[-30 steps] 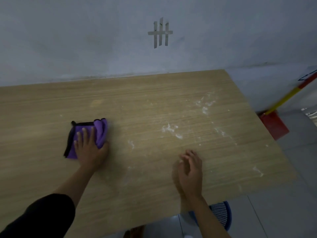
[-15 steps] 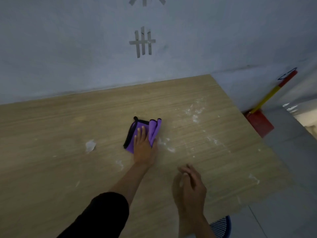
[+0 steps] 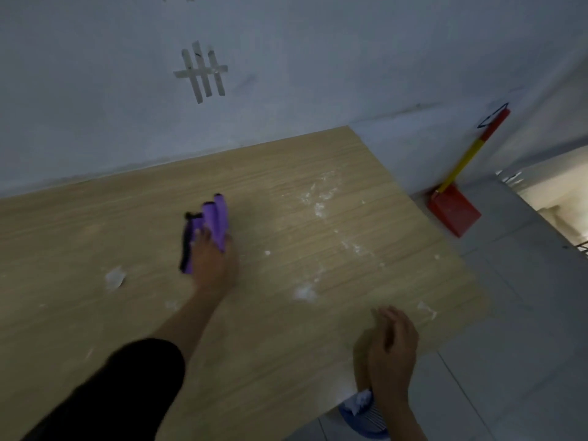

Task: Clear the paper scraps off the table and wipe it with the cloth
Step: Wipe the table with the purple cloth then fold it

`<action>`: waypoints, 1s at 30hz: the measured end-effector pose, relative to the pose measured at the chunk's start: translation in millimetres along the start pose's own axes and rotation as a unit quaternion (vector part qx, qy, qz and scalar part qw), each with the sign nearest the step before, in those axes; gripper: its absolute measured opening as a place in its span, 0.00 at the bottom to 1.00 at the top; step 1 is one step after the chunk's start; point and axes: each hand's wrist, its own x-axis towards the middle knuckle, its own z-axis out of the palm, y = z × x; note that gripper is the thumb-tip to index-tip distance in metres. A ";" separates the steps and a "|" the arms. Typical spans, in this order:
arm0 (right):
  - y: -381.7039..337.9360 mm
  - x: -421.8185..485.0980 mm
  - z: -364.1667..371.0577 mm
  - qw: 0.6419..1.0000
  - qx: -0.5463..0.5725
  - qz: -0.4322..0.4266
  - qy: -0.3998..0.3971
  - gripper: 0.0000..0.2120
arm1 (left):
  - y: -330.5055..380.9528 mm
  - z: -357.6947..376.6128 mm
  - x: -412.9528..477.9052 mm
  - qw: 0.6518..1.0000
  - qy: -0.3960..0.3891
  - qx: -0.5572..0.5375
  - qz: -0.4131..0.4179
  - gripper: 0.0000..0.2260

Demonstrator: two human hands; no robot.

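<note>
Because wiping needs pressure, the folded purple cloth with black trim [image 3: 216, 218] is pinned to the pale wood-grain table [image 3: 95, 237] under the left hand [image 3: 211, 262]. Its fingers appear to be laid over the fabric rather than curled round it, though blur softens them. Torn white paper scraps [image 3: 304, 294] and fine crumbs are scattered right of the cloth, and another pale scrap [image 3: 114, 278] is seen left of it, so the clearing is judged unfinished. The right hand [image 3: 393, 348] is held well right of the cloth, at the table's near edge. It is loosely cupped with nothing gripped, probably so that scraps can be swept into it. Below that hand a blue slatted basket [image 3: 372, 421] holding crumpled paper is placed, presumably to receive them.
</note>
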 end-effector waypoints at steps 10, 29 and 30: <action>5.8 25.0 -3.6 0.997 -0.024 -0.069 -0.003 0.16 | 42.3 83.0 -54.5 0.962 -0.143 0.048 0.225 0.32; -41.5 84.1 25.5 1.000 0.011 0.023 0.005 0.08 | 109.6 123.5 49.3 0.902 -0.352 -0.039 0.246 0.19; -48.6 90.2 28.0 1.000 -0.002 0.000 0.001 0.11 | 106.0 123.5 45.6 0.894 -0.375 -0.046 0.242 0.21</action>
